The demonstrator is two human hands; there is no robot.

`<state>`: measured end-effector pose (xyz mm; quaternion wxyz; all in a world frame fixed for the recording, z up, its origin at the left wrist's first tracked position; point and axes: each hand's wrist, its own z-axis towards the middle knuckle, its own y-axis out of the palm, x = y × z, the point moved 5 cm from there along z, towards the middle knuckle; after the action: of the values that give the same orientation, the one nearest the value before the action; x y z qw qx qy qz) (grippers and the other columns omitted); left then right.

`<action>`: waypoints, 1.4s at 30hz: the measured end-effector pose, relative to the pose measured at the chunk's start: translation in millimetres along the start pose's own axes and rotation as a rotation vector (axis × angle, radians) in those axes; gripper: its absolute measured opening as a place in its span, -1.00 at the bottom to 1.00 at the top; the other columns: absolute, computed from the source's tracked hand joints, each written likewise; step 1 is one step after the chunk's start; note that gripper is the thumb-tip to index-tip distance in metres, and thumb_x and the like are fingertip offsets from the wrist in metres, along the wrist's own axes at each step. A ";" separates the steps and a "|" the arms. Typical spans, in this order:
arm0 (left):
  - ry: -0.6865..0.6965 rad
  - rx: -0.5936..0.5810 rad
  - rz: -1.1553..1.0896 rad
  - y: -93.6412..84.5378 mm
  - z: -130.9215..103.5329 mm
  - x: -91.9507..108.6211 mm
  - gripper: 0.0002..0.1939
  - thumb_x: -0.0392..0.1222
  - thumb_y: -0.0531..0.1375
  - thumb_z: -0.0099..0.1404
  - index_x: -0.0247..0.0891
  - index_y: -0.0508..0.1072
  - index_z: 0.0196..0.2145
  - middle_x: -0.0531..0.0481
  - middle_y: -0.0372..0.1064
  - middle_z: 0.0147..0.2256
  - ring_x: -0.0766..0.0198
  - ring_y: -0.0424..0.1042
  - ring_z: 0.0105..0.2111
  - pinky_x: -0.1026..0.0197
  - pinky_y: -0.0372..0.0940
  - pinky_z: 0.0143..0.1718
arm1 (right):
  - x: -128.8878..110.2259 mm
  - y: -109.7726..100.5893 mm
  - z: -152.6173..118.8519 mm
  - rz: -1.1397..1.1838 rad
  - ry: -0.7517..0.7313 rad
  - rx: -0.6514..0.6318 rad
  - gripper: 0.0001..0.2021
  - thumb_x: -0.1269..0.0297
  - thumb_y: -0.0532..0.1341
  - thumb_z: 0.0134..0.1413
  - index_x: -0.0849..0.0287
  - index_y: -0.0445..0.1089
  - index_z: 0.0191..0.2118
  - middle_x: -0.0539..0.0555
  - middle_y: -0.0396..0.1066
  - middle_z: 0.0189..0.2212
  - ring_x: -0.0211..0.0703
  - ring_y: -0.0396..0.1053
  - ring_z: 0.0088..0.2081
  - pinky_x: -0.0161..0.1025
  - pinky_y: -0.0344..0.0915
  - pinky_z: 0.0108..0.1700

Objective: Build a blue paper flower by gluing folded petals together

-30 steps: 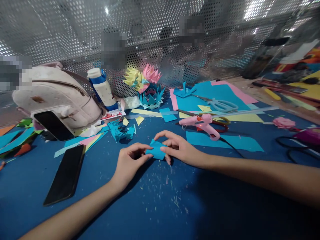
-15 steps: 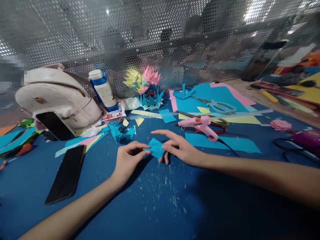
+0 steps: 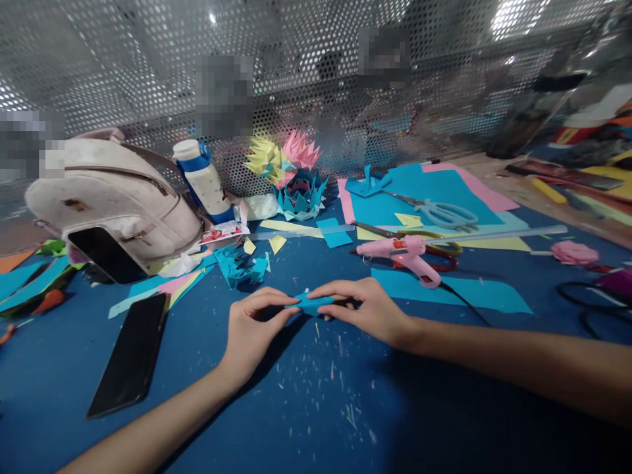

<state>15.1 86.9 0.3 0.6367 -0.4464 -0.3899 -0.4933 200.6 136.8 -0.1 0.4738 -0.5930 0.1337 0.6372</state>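
Note:
A small blue paper piece [image 3: 312,303] is held between both hands above the blue table [image 3: 316,408]. My left hand [image 3: 257,322] pinches its left corner between thumb and forefinger. From the right, my right hand [image 3: 368,306] pinches it with thumb above and fingers curled beneath and behind. The paper looks bent and is seen nearly edge-on. Beyond my left hand lies a spiky blue paper shape [image 3: 239,264]. To the right, a pink glue gun [image 3: 402,253] rests on its side near a blue paper strip [image 3: 454,291].
Yellow, pink and blue paper flowers [image 3: 299,191] stand at the back beside a bottle [image 3: 205,181] and a backpack [image 3: 113,197]. A phone [image 3: 131,355] lies at the left. Scissors [image 3: 444,214] rest on coloured sheets at the right.
The blue paper has tipped from a flat-facing square to a narrow, bent shape. My right forefinger has come down from its raised position onto the paper. The view has shifted slightly.

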 end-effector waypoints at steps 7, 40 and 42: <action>0.072 -0.011 0.120 1.2 -2.4 4.8 -0.92 -0.29 0.37 0.19 -0.14 0.63 -0.33 0.03 0.55 -0.37 0.31 0.47 -0.34 0.28 0.35 -0.28 | -3.0 -0.8 1.2 -0.090 0.007 0.076 -0.83 0.22 0.29 0.15 0.19 0.59 -0.27 0.01 0.52 -0.57 -0.32 0.42 -0.57 -0.39 0.17 -0.56; -0.116 -0.115 0.142 12.3 0.3 -0.7 -0.94 -0.24 0.33 0.18 -0.19 0.60 -0.45 0.01 0.57 -0.46 0.25 0.52 -0.45 0.25 0.38 -0.38 | -3.5 4.5 8.8 -0.041 -0.089 -0.101 -0.91 0.29 0.31 0.13 0.20 0.48 -0.34 0.04 0.41 -0.37 -0.31 0.30 -0.40 -0.35 0.17 -0.42; -0.153 -0.106 0.117 14.0 1.2 -3.2 -0.93 -0.24 0.34 0.15 -0.19 0.60 -0.49 0.02 0.56 -0.48 0.25 0.52 -0.47 0.28 0.37 -0.42 | 0.3 6.4 9.4 -0.029 0.017 -0.115 -0.93 0.33 0.31 0.11 0.19 0.49 -0.36 -0.01 0.43 -0.44 -0.33 0.28 -0.45 -0.35 0.14 -0.43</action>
<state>28.1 90.6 -4.9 0.6080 -0.5379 -0.3841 -0.4399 189.9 140.5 -0.4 0.4467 -0.6266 0.0923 0.6320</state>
